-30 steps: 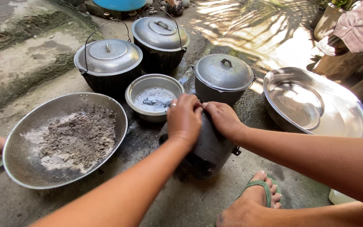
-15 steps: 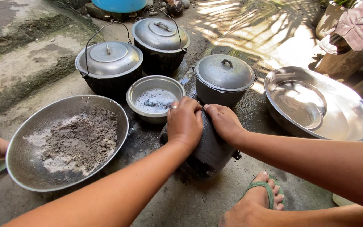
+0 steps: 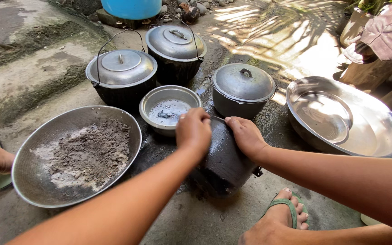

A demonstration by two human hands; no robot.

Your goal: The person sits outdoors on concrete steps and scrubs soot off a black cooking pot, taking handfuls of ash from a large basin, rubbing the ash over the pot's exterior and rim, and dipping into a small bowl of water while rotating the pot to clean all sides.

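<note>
A soot-black pot [image 3: 225, 159] sat in the middle, grey ash [image 3: 89, 152] filled the dull silver pan [image 3: 37, 186] at near left, three black pots wore grey lids [image 3: 243, 81] further back, a shiny silver basin [image 3: 373, 122] gleamed right, and a bright blue tub [image 3: 132, 7] showed far off.

Your left hand [image 3: 193, 130] slides left across the blackened pot [image 3: 225, 159], parting from your right hand [image 3: 246, 134], which was touching it a second ago; a gap opens between them.
</note>
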